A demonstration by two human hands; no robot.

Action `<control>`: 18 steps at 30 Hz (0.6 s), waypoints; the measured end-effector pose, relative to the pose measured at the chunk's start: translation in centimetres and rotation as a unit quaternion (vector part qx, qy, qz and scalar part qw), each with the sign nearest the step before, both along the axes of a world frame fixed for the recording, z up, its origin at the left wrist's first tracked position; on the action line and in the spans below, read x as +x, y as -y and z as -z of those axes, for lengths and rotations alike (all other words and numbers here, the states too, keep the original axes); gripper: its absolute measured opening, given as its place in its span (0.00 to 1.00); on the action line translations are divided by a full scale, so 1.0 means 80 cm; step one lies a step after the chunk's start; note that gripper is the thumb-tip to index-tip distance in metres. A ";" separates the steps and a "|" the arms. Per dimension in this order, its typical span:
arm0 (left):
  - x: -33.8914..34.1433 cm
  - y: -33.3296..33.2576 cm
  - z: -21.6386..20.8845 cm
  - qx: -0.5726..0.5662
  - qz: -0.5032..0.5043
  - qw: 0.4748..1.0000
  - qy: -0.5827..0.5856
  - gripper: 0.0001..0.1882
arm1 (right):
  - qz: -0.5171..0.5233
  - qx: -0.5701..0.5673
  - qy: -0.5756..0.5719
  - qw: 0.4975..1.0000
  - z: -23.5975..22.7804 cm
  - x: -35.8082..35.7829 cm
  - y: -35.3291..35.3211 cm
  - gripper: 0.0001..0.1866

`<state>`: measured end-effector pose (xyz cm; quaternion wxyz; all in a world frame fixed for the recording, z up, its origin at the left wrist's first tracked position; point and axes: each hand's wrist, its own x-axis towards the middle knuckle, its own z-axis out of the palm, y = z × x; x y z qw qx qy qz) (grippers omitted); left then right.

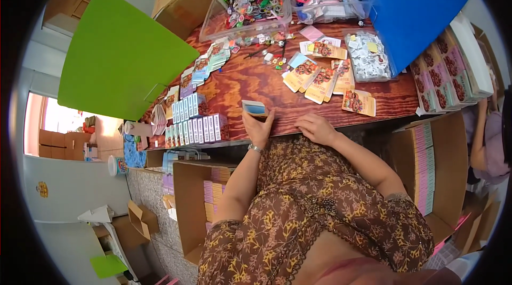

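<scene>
Near the table's front edge my left hand (258,129) is closed around a small carton (254,108), whose raised end looks open and bluish inside. To its right, my right hand (318,129) lies on the table edge, its fingers loosely extended and nothing visible in them. Beyond the hands, several flat orange-and-white cartons (322,83) overlap on the wood-grain table (250,79). One more flat carton (358,102) lies right of them. Left of my left hand stand rows of small filled-out boxes (198,129), and a fanned line of flat cartons (200,69) runs behind them.
Clear bins of colourful trinkets (250,5) and bagged pieces (333,10) stand at the back, with a tub of white packets (369,55) at right. Green (120,55) and blue (418,2) panels flank the table. Open cardboard boxes (194,205) sit below. Another person's arm (478,138) shows far right.
</scene>
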<state>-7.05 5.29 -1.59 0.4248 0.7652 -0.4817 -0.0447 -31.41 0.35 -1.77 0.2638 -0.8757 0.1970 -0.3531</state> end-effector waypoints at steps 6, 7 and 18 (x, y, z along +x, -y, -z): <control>-0.009 0.005 -0.013 -0.031 0.010 0.999 0.018 0.41 | 0.009 0.026 -0.012 1.000 -0.009 0.000 0.000 0.10; -0.007 0.005 -0.014 -0.048 0.017 0.998 0.029 0.39 | 0.004 0.025 -0.014 1.000 -0.011 0.002 0.000 0.10; 0.000 0.001 -0.016 -0.016 0.037 0.997 0.067 0.47 | -0.038 0.041 -0.029 0.998 -0.216 0.075 0.136 0.17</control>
